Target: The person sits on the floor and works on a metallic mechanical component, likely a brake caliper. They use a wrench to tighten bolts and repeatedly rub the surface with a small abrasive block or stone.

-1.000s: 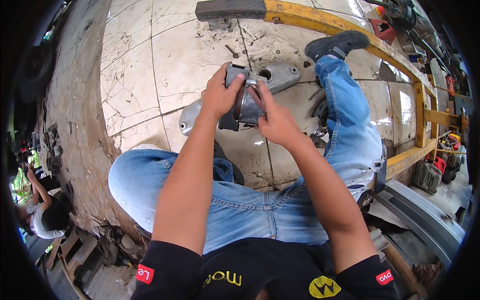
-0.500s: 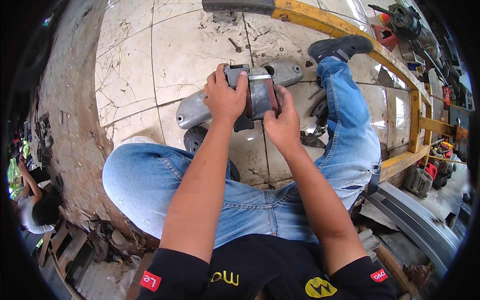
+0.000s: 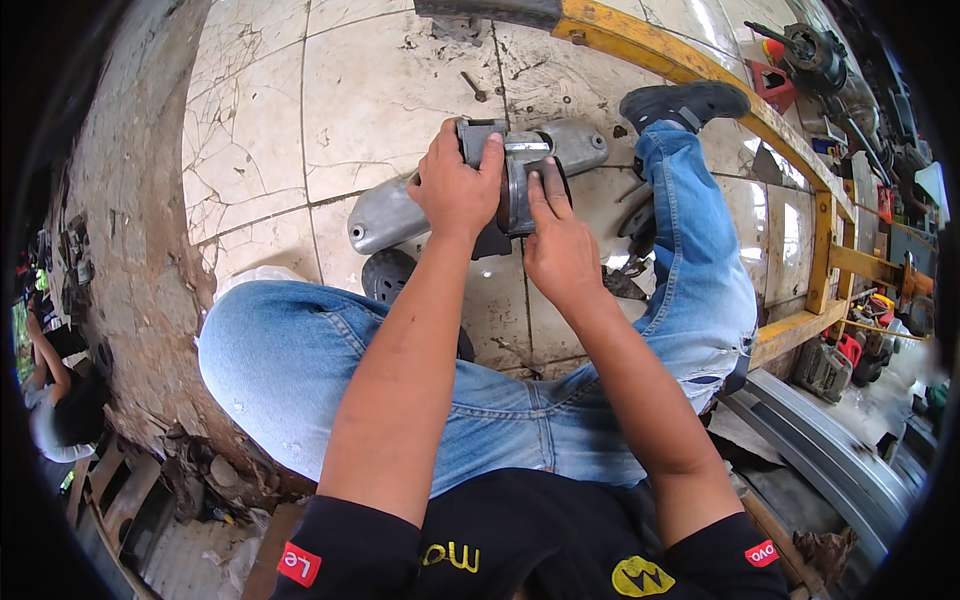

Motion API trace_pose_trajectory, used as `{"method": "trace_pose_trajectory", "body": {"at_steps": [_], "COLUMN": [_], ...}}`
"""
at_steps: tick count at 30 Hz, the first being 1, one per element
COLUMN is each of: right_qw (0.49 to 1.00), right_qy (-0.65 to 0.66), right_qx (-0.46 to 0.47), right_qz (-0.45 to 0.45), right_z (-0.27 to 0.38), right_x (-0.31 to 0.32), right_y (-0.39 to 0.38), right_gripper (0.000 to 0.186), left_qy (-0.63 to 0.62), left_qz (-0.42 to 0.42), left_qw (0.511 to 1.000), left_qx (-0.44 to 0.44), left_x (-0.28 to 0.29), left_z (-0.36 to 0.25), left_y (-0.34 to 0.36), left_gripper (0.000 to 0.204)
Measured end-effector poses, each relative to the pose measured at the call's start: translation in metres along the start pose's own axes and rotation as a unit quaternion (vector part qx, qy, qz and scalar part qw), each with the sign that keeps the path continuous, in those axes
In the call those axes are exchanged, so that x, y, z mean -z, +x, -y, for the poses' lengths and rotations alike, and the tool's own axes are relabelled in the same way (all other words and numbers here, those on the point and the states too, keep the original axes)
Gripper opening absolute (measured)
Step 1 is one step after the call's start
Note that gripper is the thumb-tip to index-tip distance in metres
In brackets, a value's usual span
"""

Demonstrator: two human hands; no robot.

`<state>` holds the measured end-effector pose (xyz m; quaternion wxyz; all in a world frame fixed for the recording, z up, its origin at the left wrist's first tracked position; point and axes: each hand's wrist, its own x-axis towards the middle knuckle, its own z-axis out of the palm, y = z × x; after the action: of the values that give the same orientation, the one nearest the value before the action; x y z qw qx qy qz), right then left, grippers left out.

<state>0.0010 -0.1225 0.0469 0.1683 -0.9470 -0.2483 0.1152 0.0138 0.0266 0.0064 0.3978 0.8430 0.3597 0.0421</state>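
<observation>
My left hand [image 3: 457, 185] is closed round the blocky end of a grey metal part [image 3: 517, 205], its thumb along the top. My right hand [image 3: 562, 245] presses a dark brownish sheet, which looks like sandpaper [image 3: 545, 171], against the part's right side. Two of its fingers lie stretched over the sheet; the others are partly hidden. Beneath the part, a long rounded grey metal casting [image 3: 385, 218] slants across the tiled floor between my legs, a hole showing at each end. A black piece [image 3: 491, 242] shows under the part.
A yellow metal frame [image 3: 690, 58] runs along the far and right sides. A bolt [image 3: 474, 87] lies on the tiles beyond my hands. Tools and machine parts [image 3: 812, 50] crowd the right. Grey metal rails [image 3: 830, 440] lie at lower right. Another person [image 3: 68, 400] is at far left.
My right hand has shifted from the part's right edge to its top, its fingers now stretched over the sheet. The reddish-brown strip seen before is mostly covered. My left hand keeps its hold.
</observation>
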Motion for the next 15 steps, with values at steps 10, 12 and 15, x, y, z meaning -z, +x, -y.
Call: {"method": "trace_pose_trajectory", "body": {"at_steps": [10, 12, 15], "right_qw": [0.997, 0.997, 0.997], "right_qy": [-0.066, -0.074, -0.079], "right_qx": [0.033, 0.024, 0.006], "right_qz": [0.008, 0.016, 0.023], "right_z": [0.008, 0.010, 0.014], "right_x": [-0.002, -0.003, -0.002], "right_y": [0.007, 0.003, 0.007], "right_gripper": [0.065, 0.066, 0.066], "left_qy": [0.006, 0.003, -0.008], "left_qz": [0.026, 0.037, 0.045], "left_qw": [1.000, 0.999, 0.999], "left_qx": [0.013, 0.009, 0.003], "left_x": [0.003, 0.005, 0.006], "left_z": [-0.002, -0.003, -0.005], "left_y": [0.001, 0.003, 0.005], "left_gripper": [0.071, 0.070, 0.069]}}
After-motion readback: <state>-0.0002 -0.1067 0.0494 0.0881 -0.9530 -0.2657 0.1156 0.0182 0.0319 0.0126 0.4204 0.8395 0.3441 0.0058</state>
